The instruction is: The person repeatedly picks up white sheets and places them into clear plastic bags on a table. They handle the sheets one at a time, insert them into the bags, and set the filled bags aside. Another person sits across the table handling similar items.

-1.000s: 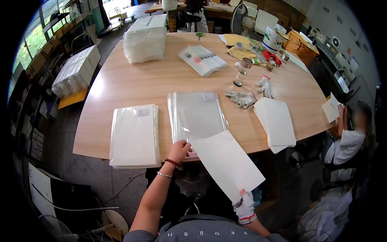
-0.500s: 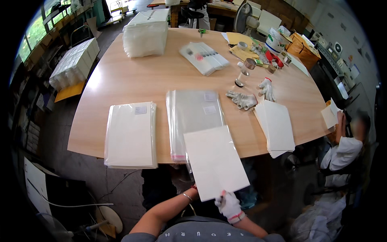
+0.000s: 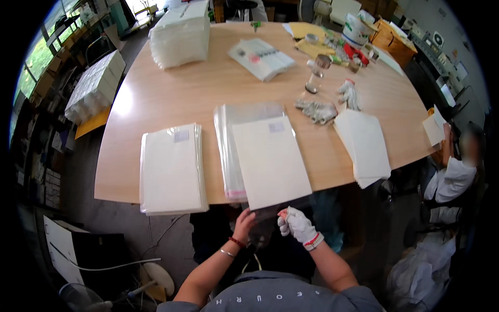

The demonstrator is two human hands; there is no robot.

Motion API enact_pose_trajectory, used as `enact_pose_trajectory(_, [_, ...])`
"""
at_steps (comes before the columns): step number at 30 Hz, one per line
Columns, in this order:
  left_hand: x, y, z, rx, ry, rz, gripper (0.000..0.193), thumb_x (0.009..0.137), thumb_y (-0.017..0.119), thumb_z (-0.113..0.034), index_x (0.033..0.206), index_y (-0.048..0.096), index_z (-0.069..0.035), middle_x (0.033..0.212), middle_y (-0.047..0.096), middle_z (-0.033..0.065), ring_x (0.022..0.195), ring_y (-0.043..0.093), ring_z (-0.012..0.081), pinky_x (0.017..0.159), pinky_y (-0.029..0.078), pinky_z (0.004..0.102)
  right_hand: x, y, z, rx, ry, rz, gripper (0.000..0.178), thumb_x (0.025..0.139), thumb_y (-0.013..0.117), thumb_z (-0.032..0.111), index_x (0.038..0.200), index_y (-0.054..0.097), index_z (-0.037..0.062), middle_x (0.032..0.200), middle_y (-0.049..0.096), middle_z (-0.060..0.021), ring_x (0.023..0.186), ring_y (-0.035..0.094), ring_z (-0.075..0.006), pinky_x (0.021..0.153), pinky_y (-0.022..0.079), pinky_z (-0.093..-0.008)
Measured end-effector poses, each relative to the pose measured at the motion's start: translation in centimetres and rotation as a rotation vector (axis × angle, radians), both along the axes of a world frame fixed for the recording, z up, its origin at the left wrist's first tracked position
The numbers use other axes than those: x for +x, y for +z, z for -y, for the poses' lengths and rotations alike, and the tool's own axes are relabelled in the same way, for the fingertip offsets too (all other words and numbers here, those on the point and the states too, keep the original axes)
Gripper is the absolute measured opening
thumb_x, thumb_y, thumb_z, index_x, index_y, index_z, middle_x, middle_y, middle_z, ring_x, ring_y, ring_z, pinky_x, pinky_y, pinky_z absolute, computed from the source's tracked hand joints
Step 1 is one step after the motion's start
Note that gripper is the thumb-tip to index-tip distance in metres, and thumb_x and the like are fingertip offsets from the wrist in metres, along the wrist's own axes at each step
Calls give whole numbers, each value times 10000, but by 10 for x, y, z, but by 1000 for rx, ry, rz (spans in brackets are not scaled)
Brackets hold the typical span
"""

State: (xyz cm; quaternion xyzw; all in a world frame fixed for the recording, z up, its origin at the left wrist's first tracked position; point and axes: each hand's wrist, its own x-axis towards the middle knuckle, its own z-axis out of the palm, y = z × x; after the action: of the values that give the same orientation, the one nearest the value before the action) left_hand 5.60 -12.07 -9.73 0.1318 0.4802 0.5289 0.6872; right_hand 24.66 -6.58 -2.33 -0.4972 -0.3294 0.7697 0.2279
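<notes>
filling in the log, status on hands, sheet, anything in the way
Left hand bare, right hand gloved, grips unclear. White sheet just ahead, over clear sleeves, maybe inside one. Loose gloves beyond, off right, seemingly not in the way.

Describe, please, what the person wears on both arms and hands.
The left hand has no glove; at its wrist are a dark red beaded bracelet and a silver-coloured bangle. The right hand wears a white glove with a red-edged cuff. Both forearms are bare below the grey shirt's short sleeves.

Glossy clear plastic sleeves (image 3: 226,151), smooth paper sheet (image 3: 273,169), shiny wood-look tabletop (image 3: 171,99)
</notes>
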Motion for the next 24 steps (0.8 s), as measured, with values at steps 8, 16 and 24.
enact_pose_trajectory(8, [-15, 2, 6, -7, -77, -62, 353, 917, 407, -259, 1072, 591, 0, 1019, 626, 54, 947, 583, 163, 818, 453, 282, -77, -2, 0, 1284, 355, 551, 126, 706, 609, 148, 744, 571, 35, 821, 540, -142, 758, 559, -320, 654, 470, -392])
enact_pose_trajectory(16, [-18, 6, -2, -132, 68, -21, 391, 866, 360, -246, 936, 599, 55, 962, 642, 112, 884, 632, 207, 667, 478, 278, -29, 23, -30, 1223, 430, 367, 129, 817, 534, 166, 766, 556, 50, 715, 554, -81, 693, 561, -214, 614, 464, -331])
enact_pose_trajectory(24, [-37, 0, 6, 191, -114, -391, 450, 932, 327, -282, 883, 660, 16, 882, 664, 86, 777, 603, 153, 677, 441, 253, 240, -12, -51, 623, 309, 1791, 209, 781, 492, 187, 730, 641, 50, 829, 620, -177, 837, 603, -298, 793, 460, -355])
